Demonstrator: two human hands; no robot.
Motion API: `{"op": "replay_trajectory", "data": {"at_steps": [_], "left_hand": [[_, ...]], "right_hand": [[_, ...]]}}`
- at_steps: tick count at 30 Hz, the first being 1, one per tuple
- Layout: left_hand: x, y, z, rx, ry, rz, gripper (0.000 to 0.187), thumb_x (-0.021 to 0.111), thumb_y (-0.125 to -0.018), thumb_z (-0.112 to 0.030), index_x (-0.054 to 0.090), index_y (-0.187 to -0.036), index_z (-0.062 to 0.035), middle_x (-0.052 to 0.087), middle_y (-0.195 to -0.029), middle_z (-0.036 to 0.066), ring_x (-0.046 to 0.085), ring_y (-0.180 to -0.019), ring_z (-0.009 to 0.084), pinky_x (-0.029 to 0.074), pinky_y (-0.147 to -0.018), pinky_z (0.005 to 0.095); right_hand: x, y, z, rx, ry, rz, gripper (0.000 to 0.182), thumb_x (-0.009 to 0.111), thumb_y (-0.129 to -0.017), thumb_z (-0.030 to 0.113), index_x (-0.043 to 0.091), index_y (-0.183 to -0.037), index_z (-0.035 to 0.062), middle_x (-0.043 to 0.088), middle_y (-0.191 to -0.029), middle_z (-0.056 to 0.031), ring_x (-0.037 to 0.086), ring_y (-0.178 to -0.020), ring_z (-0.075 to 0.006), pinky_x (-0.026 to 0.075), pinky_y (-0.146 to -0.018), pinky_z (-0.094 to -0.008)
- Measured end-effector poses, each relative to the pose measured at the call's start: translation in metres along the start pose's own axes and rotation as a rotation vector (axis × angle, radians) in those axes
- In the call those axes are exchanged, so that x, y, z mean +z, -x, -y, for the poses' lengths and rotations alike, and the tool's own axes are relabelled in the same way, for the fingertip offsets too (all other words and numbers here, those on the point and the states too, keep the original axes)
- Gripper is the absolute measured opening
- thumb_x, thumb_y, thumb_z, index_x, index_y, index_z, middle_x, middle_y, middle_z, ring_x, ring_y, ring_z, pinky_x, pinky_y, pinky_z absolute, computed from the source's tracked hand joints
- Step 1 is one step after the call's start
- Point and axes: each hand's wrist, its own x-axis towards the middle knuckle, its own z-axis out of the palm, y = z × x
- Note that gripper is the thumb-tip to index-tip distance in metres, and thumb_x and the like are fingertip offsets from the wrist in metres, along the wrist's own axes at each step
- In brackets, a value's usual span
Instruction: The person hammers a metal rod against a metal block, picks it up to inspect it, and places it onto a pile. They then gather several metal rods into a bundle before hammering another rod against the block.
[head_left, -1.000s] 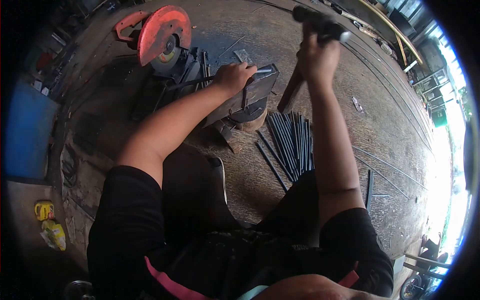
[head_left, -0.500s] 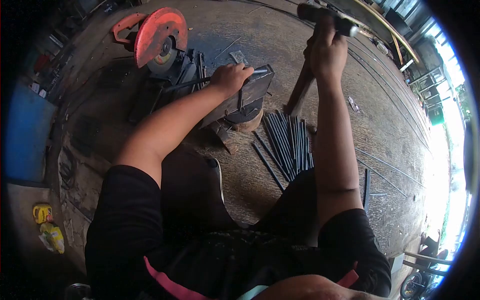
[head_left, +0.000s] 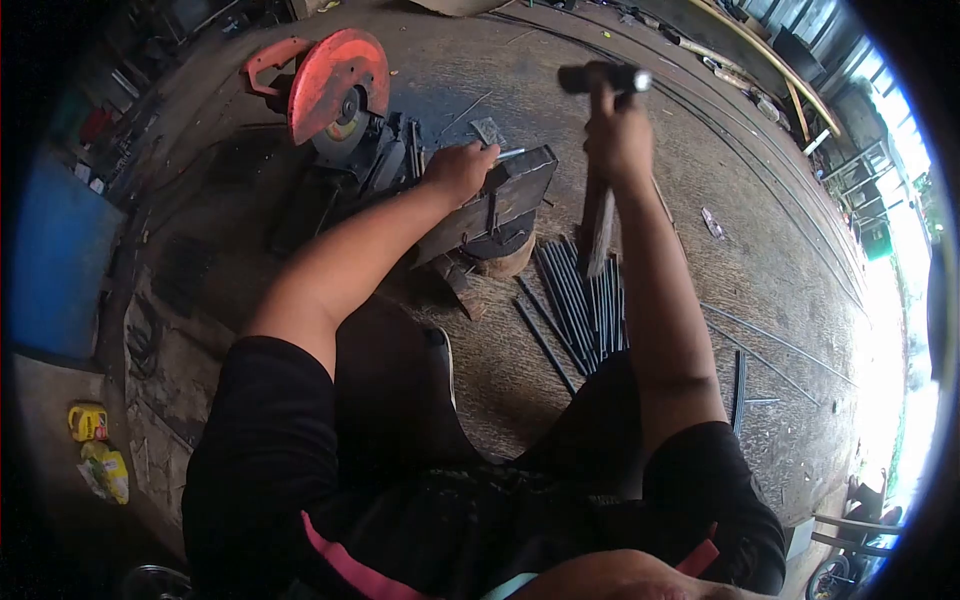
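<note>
My left hand (head_left: 460,172) is closed around a metal rod (head_left: 512,154), whose bright end sticks out to the right of the fingers. That end lies over the top of a dark metal block (head_left: 528,188), which is mounted on a wooden stump (head_left: 512,266). My right hand (head_left: 620,145) grips a hammer (head_left: 605,78) in the air, to the right of the block and apart from it. The hammer's head is beyond the fingers, and its wooden handle extends back below the hand. Several cut rods (head_left: 565,300) lie in a pile near the stump, between my knees.
An orange cut-off saw (head_left: 335,85) stands left of the block. Long thin rods (head_left: 780,345) lie across the floor at the right, with a short dark bundle (head_left: 739,390) nearer me. Yellow containers (head_left: 88,422) and a blue panel (head_left: 60,260) are at the far left.
My right hand has swung the hammer leftward and a little lower, nearer the block. The rod in my left hand has drawn back slightly to the left. The whole view has shifted a little.
</note>
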Motion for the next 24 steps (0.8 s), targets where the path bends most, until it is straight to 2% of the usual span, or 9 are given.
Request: {"op": "replay_trajectory", "data": {"at_steps": [6,9,12,14,16,18,20,22,24], "left_hand": [[-0.011,-0.006,-0.008,-0.171,0.244,-0.041,0.022,0.052,-0.094,-0.027,0.053,-0.098,-0.0056,0.062,-0.08,0.02,0.062,-0.081,0.0427,0.047,-0.066,0.0526],[-0.019,-0.01,-0.002,-0.18,0.32,-0.16,0.024,0.052,-0.094,-0.026,0.055,-0.1,-0.0029,0.065,-0.08,0.019,0.065,-0.073,0.0357,0.049,-0.061,0.047],[-0.043,-0.012,0.002,-0.416,0.88,0.111,0.027,0.047,-0.099,-0.028,0.055,-0.099,-0.0032,0.058,-0.069,0.009,0.058,-0.056,0.0199,0.045,-0.049,0.0337],[-0.045,-0.009,0.005,-0.401,1.399,0.214,0.028,0.041,-0.101,-0.027,0.055,-0.099,-0.003,0.053,-0.068,0.003,0.049,-0.054,0.0093,0.04,-0.046,0.0253],[-0.048,-0.01,-0.001,-0.354,1.511,0.248,0.028,0.039,-0.102,-0.026,0.055,-0.106,-0.0037,0.052,-0.069,0.003,0.047,-0.052,0.0102,0.038,-0.045,0.0243],[-0.059,-0.007,-0.014,-0.262,1.669,0.257,0.028,0.038,-0.102,-0.025,0.055,-0.114,-0.0053,0.05,-0.069,0.002,0.045,-0.052,0.0087,0.036,-0.045,0.0219],[-0.061,-0.006,-0.025,-0.26,1.725,0.275,0.03,0.038,-0.102,-0.027,0.053,-0.12,-0.0081,0.046,-0.067,0.0,0.041,-0.051,0.0066,0.033,-0.045,0.0201],[-0.061,-0.009,-0.028,-0.242,1.873,0.34,0.029,0.039,-0.102,-0.028,0.053,-0.12,-0.0106,0.041,-0.066,-0.002,0.036,-0.05,0.005,0.031,-0.045,0.0197],[-0.065,-0.008,-0.032,-0.228,1.908,0.369,0.028,0.04,-0.102,-0.03,0.052,-0.118,-0.0115,0.038,-0.065,-0.003,0.032,-0.05,0.0046,0.029,-0.044,0.02]], "right_hand": [[-0.019,0.0,-0.009,0.095,-0.196,0.07,0.064,0.053,-0.089,0.057,0.06,-0.107,-0.0039,0.067,-0.084,-0.0204,0.067,-0.082,-0.0329,0.052,-0.073,-0.0416],[0.001,-0.002,-0.073,0.313,-0.052,0.447,0.061,0.054,-0.089,0.055,0.063,-0.102,-0.004,0.064,-0.074,-0.0146,0.066,-0.071,-0.0221,0.052,-0.063,-0.0363],[0.016,0.044,-0.112,0.363,0.056,0.622,0.042,0.056,-0.09,0.043,0.067,-0.104,0.0053,0.066,-0.078,-0.0116,0.066,-0.075,-0.0231,0.052,-0.069,-0.0354],[0.021,0.074,-0.117,0.279,0.219,0.721,0.027,0.058,-0.088,0.032,0.069,-0.107,0.0165,0.068,-0.084,-0.0081,0.066,-0.079,-0.0224,0.052,-0.074,-0.0353],[0.029,0.105,-0.137,-0.141,0.449,0.954,0.023,0.057,-0.087,0.024,0.07,-0.106,0.0217,0.069,-0.089,-0.0062,0.066,-0.08,-0.0212,0.052,-0.076,-0.0343],[0.051,0.134,-0.172,0.506,0.037,1.095,0.025,0.061,-0.087,0.024,0.064,-0.096,0.0017,0.062,-0.075,-0.0091,0.062,-0.072,-0.0212,0.051,-0.065,-0.0379],[0.074,0.155,-0.21,0.846,-0.084,1.192,0.024,0.063,-0.086,0.023,0.063,-0.093,0.0009,0.062,-0.076,-0.01,0.061,-0.066,-0.0219,0.051,-0.061,-0.0383],[0.079,0.182,-0.201,1.035,-0.066,1.28,0.034,0.055,-0.087,0.023,0.063,-0.118,0.0116,0.067,-0.095,-0.013,0.065,-0.085,-0.0227,0.053,-0.074,-0.0368],[0.091,0.211,-0.2,1.087,0.061,1.231,0.046,0.055,-0.087,0.024,0.055,-0.127,0.0027,0.067,-0.099,-0.0125,0.064,-0.091,-0.0217,0.052,-0.075,-0.0343]]}}
